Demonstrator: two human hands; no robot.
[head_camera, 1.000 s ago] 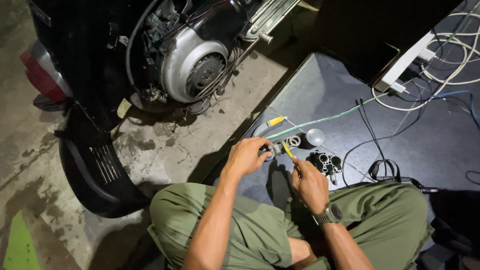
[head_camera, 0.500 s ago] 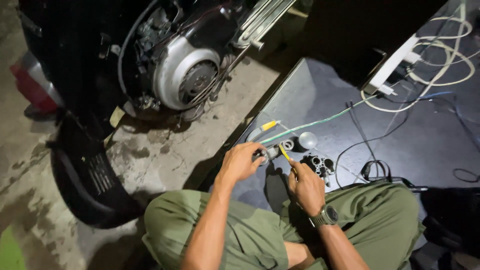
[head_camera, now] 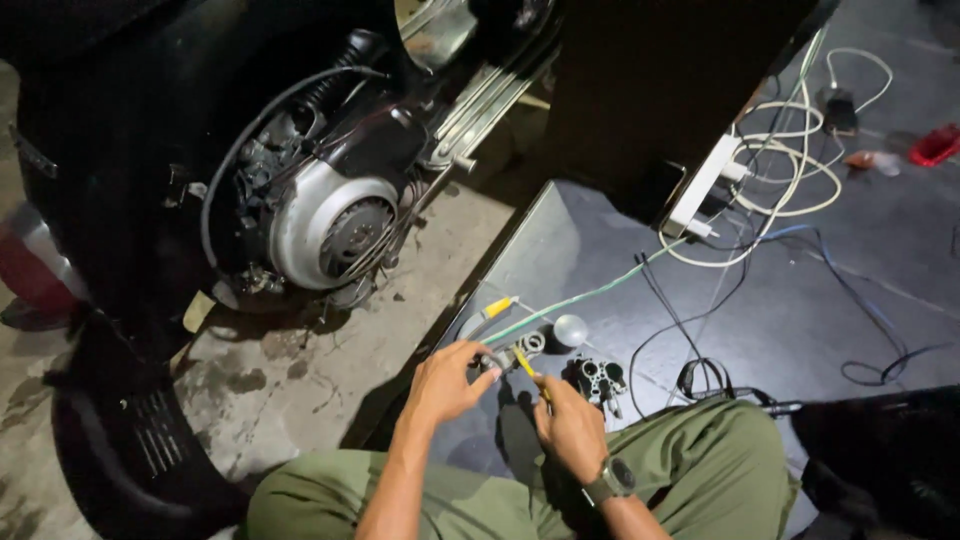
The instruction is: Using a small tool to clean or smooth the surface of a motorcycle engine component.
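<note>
Beside the scooter engine (head_camera: 330,230), on the dark floor mat (head_camera: 800,330), my left hand (head_camera: 445,380) pinches a small, hard, likely greasy metal part (head_camera: 492,361) by its body, while my right hand (head_camera: 570,425) clamps a light yellow-handled tool (head_camera: 527,365).

Scooter engine (head_camera: 325,225): to my upper left, its round silver cover faces me, black hoses looping over it.
Power strip (head_camera: 700,190): white, lies at the far edge of the dark mat (head_camera: 800,320), plugs in it.
White cable (head_camera: 800,170): coiled loosely just beside the strip.
Black wires (head_camera: 700,375): looped on the mat to my right.
Concrete floor (head_camera: 300,370): stained, under the engine.
Red object (head_camera: 935,145): far right, too small to tell.
</note>
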